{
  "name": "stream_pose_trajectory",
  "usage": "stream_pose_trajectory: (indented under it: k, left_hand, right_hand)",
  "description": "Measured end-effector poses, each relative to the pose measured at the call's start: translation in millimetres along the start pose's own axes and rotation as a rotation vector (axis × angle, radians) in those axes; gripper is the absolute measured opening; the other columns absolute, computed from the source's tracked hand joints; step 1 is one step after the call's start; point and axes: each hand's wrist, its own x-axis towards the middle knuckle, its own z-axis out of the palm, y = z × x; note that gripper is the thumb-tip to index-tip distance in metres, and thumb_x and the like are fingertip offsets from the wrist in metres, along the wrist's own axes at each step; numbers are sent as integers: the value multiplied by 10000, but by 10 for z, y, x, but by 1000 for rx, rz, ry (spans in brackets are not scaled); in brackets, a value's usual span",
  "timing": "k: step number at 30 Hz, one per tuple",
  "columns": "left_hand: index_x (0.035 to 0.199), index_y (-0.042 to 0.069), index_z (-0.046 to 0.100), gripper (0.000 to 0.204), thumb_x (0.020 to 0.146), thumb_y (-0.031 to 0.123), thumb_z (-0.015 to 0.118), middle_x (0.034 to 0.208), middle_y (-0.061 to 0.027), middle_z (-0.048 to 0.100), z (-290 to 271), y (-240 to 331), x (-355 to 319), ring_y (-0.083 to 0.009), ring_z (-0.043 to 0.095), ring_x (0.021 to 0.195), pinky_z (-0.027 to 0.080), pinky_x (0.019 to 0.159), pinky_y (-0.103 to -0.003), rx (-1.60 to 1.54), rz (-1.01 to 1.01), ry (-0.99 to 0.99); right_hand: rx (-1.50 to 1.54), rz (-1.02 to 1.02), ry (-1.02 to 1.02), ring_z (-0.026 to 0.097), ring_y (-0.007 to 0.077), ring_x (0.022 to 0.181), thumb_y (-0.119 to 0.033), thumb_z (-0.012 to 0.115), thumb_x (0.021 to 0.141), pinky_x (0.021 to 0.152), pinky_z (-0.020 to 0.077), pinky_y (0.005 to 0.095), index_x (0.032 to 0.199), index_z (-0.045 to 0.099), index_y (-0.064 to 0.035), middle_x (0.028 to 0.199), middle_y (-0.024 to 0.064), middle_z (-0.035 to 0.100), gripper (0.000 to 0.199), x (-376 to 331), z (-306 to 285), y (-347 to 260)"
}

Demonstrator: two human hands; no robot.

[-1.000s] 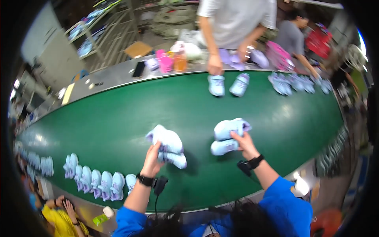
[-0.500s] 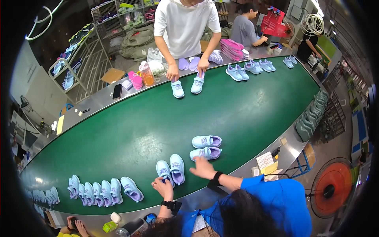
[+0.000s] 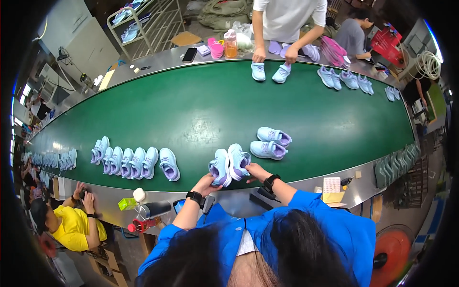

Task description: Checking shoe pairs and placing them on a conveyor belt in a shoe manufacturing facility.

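My left hand (image 3: 206, 185) is closed on the heel end of a light blue sneaker (image 3: 219, 165) with a lilac lining. My right hand (image 3: 257, 173) grips the heel of its matching sneaker (image 3: 237, 158). Both shoes tilt with their toes pointing away from me, side by side at the near edge of the green belt (image 3: 201, 115). Just beyond my right hand, a pair of the same sneakers (image 3: 270, 142) lies with toes to the left. On my left stands a row of several more light blue sneakers (image 3: 129, 162).
Across the belt, a person in white (image 3: 289, 21) holds two sneakers. Several pairs (image 3: 349, 80) line the far right side. A bottle with a red cap (image 3: 143, 225) and a dark tumbler (image 3: 155, 208) stand near my left arm. A person in yellow (image 3: 79, 225) sits further left.
My right hand has moved left from beside the lying pair and taken the second sneaker. My left hand keeps hold of the first. Both shoes are now tilted; the view has shifted.
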Motion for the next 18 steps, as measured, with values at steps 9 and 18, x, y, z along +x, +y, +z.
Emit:
stream_pose_trajectory:
  k: [9, 18]
  left_hand:
    - [1303, 121, 451, 551, 776, 18, 575, 1130, -69, 553, 596, -690, -537, -187, 552, 994, 465, 848, -335, 346, 602, 241]
    - [1135, 69, 528, 463, 690, -2, 635, 1074, -139, 511, 908, -1164, -1017, -312, 486, 1040, 417, 891, -369, 799, 1279, 747]
  right_hand:
    - [-108, -490, 293, 625, 243, 890, -154, 569, 830, 585, 575, 356, 1175, 428, 75, 1074, 173, 593, 437, -1148, 11, 293]
    - [-631, -882, 629, 507, 369, 1117, -102, 688, 733, 936, 437, 420, 1212, 424, 35, 1152, 230, 514, 564, -1574, 25, 763]
